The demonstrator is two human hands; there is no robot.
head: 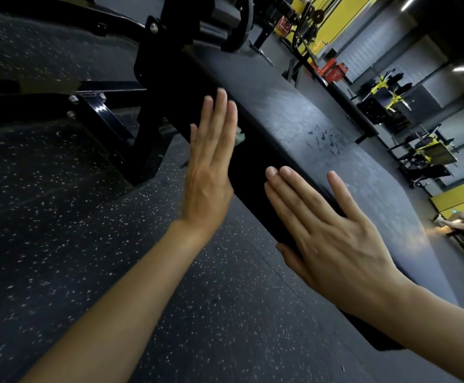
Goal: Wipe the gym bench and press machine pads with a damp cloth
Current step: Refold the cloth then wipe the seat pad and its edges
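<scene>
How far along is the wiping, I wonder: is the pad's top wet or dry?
Wet in part: the pad top shows streaky smears and droplet marks. The left hand presses the cloth against its side.

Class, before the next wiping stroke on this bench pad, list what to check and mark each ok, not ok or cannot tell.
1. Is the cloth under the left hand: ok, a scrap shows beside the flat fingers on the side of the bench pad.
2. Is the right hand steadying it: ok, it rests on the top edge.
3. Top face damp: ok, wet streaks show.
4. Cloth wet enough: cannot tell, mostly hidden.
5. Side face fully wiped: cannot tell, too dark.
</scene>
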